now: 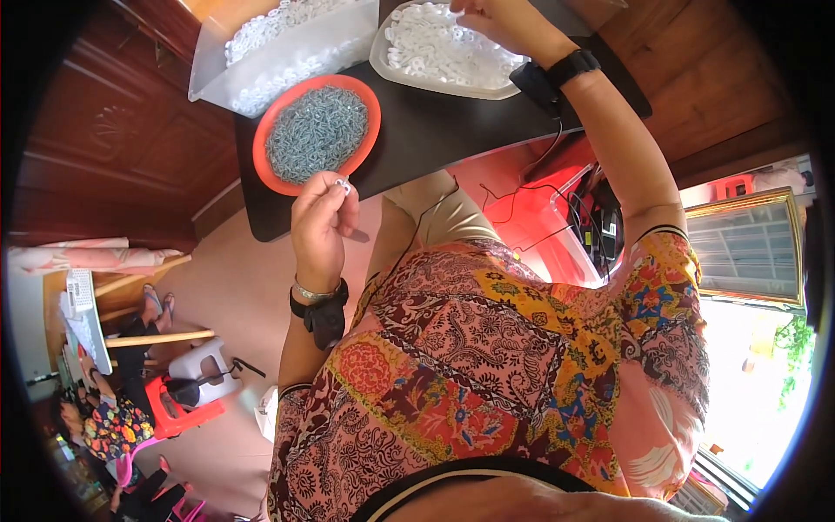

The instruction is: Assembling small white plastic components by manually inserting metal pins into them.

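Observation:
My left hand (320, 228) is just off the near edge of the dark table, below an orange dish. Its thumb and fingertips pinch a small white plastic clip (344, 185). The orange dish (376, 130) holds a heap of small grey metal pins (317, 132), like nails or screws. My right hand (513, 24) reaches over a pale shallow tub (452, 87) full of loose white plastic clips (426, 43). Its fingers are drawn together at the clips by the upper picture edge, and what they hold, if anything, is hidden.
A larger translucent bin (209, 74) of white pieces stands at the back left of the dark table (417, 130). Below the table's right side is a red container (544, 222) with black cables. Farther left, other people sit near a red chair (165, 409) and a grey stool (204, 370).

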### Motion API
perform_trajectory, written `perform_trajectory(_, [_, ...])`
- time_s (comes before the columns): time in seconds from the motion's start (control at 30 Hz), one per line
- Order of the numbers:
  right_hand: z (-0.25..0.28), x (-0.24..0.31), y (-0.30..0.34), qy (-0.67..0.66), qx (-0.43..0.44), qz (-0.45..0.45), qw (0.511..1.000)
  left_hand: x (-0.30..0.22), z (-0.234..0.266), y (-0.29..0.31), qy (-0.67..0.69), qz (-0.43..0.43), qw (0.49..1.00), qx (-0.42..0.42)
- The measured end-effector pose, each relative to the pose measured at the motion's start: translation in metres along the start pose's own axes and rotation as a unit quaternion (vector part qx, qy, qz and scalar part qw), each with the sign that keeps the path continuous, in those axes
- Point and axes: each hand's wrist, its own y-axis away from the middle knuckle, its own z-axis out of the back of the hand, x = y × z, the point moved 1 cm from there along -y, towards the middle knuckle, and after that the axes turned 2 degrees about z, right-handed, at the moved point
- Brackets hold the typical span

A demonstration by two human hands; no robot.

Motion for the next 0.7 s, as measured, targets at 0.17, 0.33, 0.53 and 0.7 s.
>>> perform_trajectory(0.17, [0.025, 0.058, 0.012, -0.395, 0.058, -0.161, 0.903, -0.002, -0.003, 0.000, 0.007, 0.005, 1.000, 0.012])
perform_trajectory(0.33, [-0.019, 0.099, 0.044, -0.620, 0.057, -0.117, 0.774, -0.006, -0.012, -0.007, 0.041, -0.012, 0.998, 0.040])
perform_trajectory(0.53, [-0.068, 0.127, 0.054, -0.696, 0.036, -0.083, 0.712, -0.017, -0.021, -0.008, 0.077, -0.033, 0.996, 0.023])
perform_trajectory(0.7, [-0.076, 0.143, 0.060, -0.741, 0.073, -0.102, 0.660, -0.016, -0.016, -0.003, 0.088, -0.041, 0.995, 0.001])
